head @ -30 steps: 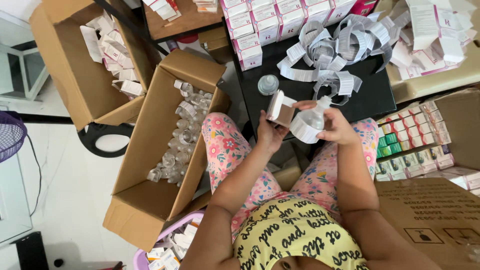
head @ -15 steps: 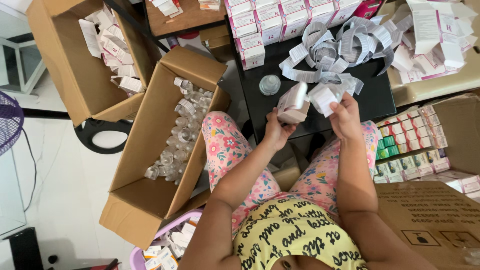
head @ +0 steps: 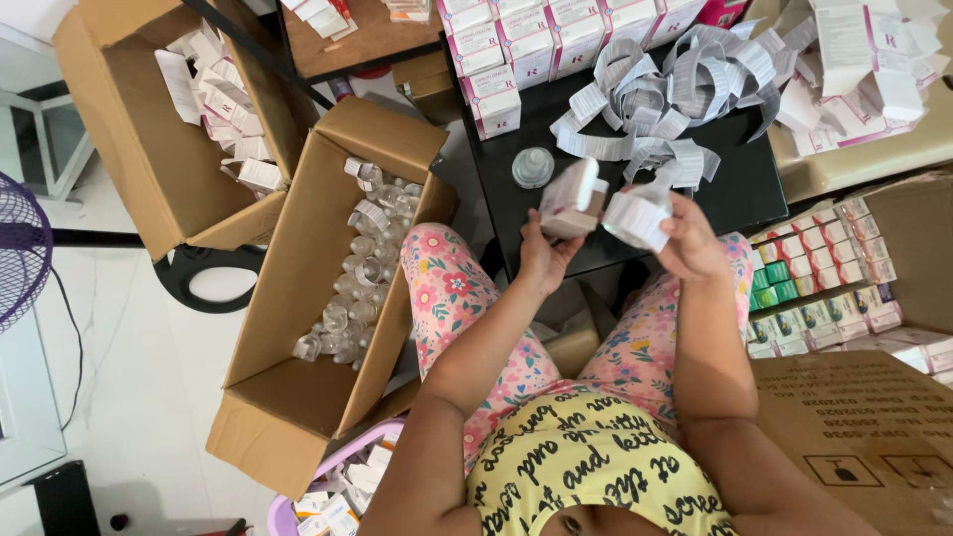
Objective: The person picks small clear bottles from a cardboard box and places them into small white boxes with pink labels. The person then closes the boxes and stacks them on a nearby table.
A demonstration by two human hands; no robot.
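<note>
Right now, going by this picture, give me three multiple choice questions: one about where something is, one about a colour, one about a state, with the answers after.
1. Where does the lone clear bottle stand?
A. on the black table
B. in the purple basket
C. on the wooden shelf

2. What colour trims the stacked white cartons at the table's far edge?
A. green
B. pink
C. blue

3. How is the small carton in the left hand?
A. sealed shut
B. crushed flat
C. open, its end flap up

Answers:
1 A: it stands on the dark tabletop, just beyond the small carton.
2 B: each has a pink band.
3 C: the flap sticks up while the right hand holds a wrapped bottle beside it.
</note>
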